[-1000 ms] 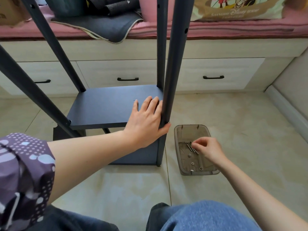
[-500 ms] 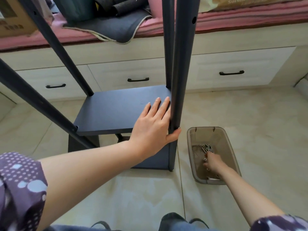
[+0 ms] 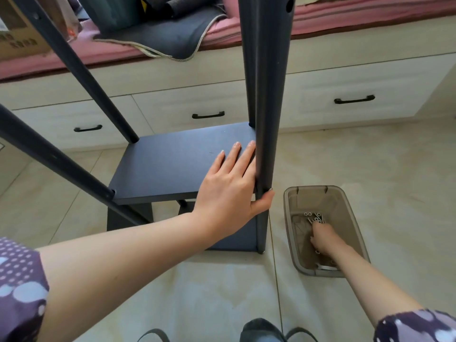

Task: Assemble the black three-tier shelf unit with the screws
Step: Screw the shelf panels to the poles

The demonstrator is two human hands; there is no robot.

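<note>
The black shelf unit stands on the tiled floor, with its middle shelf board point(image 3: 172, 166) fixed between four black posts. My left hand point(image 3: 229, 191) lies flat on that board, fingers straight, and the front right post point(image 3: 266, 95) sits between index finger and thumb. A lower board point(image 3: 237, 240) shows beneath my wrist. To the right, a translucent brown bin point(image 3: 355, 218) holds several silver screws point(image 3: 313, 217). My right hand point(image 3: 323, 238) reaches down into the bin, fingertips at the screws. Its fingers are hidden, so I cannot tell whether it holds one.
A cream drawer unit with black handles point(image 3: 208, 116) runs along the back, under a pink cushion with a grey cloth point(image 3: 167, 38). A cardboard box point(image 3: 17, 33) sits at top left. The left posts point(image 3: 74, 67) slant across the view. My shoes point(image 3: 261, 329) are at the bottom edge.
My right hand has gone from pinching at the screws above the bin down into it. The view has tilted downward. My left hand has stayed on the board and post.
</note>
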